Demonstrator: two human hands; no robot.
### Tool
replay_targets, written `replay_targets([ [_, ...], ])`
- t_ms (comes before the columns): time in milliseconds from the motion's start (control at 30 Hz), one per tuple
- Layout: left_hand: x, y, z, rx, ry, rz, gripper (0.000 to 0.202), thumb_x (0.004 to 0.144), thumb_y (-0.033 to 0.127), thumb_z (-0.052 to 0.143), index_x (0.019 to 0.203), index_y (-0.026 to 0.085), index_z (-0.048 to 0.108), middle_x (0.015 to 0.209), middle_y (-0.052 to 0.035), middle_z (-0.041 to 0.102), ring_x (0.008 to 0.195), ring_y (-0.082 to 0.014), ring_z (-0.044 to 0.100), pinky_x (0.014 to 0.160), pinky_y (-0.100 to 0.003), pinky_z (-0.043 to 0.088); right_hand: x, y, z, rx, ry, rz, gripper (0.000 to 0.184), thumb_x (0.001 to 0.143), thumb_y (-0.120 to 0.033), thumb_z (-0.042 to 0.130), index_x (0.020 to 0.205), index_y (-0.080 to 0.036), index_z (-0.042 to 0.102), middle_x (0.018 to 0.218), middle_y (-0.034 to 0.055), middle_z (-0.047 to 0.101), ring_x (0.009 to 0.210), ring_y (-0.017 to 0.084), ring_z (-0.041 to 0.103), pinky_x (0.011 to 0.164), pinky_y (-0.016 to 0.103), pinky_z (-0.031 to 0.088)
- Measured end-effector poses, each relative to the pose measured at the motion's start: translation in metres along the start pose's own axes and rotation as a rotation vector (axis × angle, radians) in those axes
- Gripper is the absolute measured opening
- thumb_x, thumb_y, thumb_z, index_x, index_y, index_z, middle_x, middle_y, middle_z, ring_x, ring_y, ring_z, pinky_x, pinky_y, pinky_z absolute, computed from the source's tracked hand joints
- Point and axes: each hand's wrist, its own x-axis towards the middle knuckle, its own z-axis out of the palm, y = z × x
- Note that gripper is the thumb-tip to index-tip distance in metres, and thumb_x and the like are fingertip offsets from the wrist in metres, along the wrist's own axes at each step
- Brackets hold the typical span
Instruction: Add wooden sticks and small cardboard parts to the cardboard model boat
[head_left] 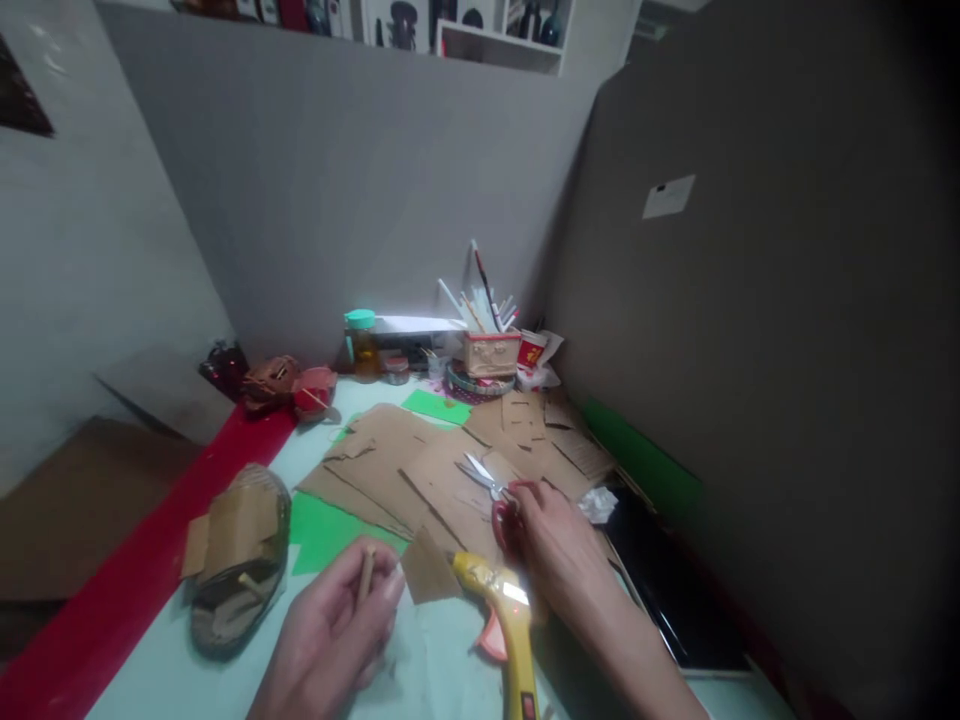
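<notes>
A cardboard sandal (240, 500) lies on the table (420, 660) at ten o'clock from the left hand (337, 625), whose fingers pinch a small cardboard roll (365, 578). A cardboard square (430, 568) sits at that hand's two o'clock, a yellow glue gun (516, 630) at its three. Scissors (487, 480) point their parted blades towards eleven o'clock, their red handles gripped by the right hand's (555, 540) fingers. A black panel (675, 590) lies at four o'clock from it.

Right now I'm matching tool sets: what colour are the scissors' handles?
The scissors' handles are red, seen best in the head view.
</notes>
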Motion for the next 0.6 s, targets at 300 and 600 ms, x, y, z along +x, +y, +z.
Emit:
replay_targets([
  [300,0.020,0.005,-0.008,-0.190,0.011,0.083,0.050,0.067,0.061,0.081,0.078,0.020,0.056,0.052,0.0101,0.046,0.042,-0.0007,0.011,0.041,-0.019,0.006,0.003,0.018,0.009,-0.097,-0.034,-0.078,0.019,0.092,-0.022,0.048,0.102,-0.015,0.062,0.094,0.0171,0.064,0.086,0.033,0.061,0.075,0.046,0.047],
  [600,0.020,-0.002,-0.013,-0.164,0.036,0.099,0.030,0.088,0.050,0.061,0.090,0.023,0.051,0.039,0.0014,0.057,0.037,-0.0052,0.021,0.045,-0.023,0.005,-0.007,0.013,-0.021,0.177,0.045,0.073,0.035,0.096,-0.041,0.045,0.125,-0.021,0.048,0.116,0.0119,0.065,0.093,0.021,0.072,0.078,0.030,0.060],
])
